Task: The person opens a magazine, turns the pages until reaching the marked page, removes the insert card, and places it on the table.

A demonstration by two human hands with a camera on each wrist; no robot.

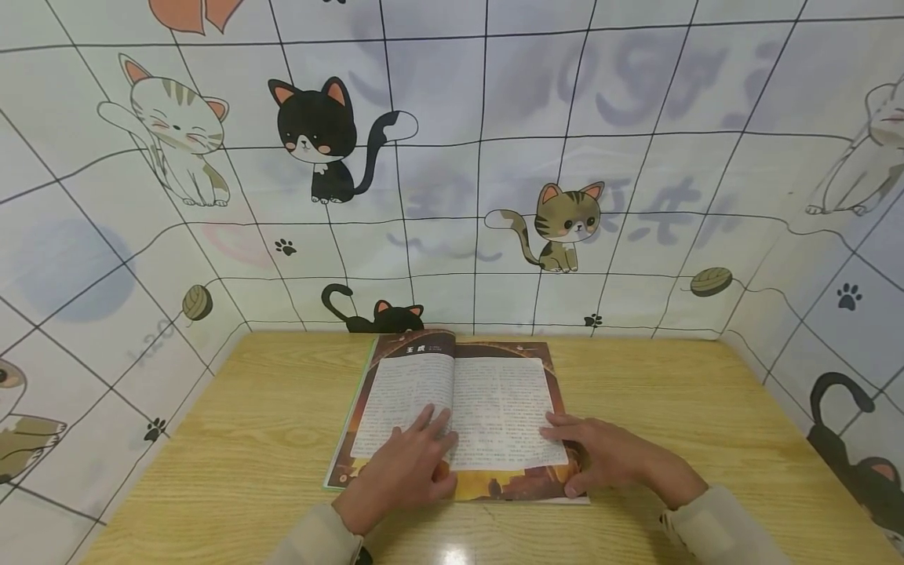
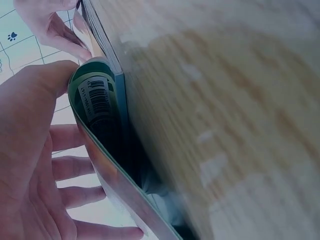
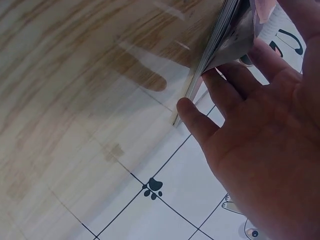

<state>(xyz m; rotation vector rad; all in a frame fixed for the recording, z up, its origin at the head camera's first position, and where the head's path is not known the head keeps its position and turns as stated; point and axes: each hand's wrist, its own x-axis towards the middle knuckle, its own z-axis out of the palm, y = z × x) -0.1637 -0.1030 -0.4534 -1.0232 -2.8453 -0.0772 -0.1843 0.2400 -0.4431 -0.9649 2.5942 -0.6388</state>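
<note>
An open magazine (image 1: pixel 504 408) lies on the wooden table, dark brown and orange borders framing its printed pages. My left hand (image 1: pixel 412 464) rests on the lower left page, fingers spread and pointing toward the spine. In the left wrist view its thumb touches the curved lower edge, below which a green back cover with a barcode (image 2: pixel 95 97) shows. At the right page's lower outer side is my right hand (image 1: pixel 610 455), fingertips on the page margin and thumb at the bottom corner. The right wrist view shows a page (image 3: pixel 235 47) bowed up from the stack beside those fingers.
The light wood table (image 1: pixel 282 424) extends to both sides of the magazine. A white gridded cloth (image 1: pixel 452 235) printed with cats, paw prints and yarn balls stands behind and along the sides. Pale sleeves (image 1: pixel 727 526) cover both forearms.
</note>
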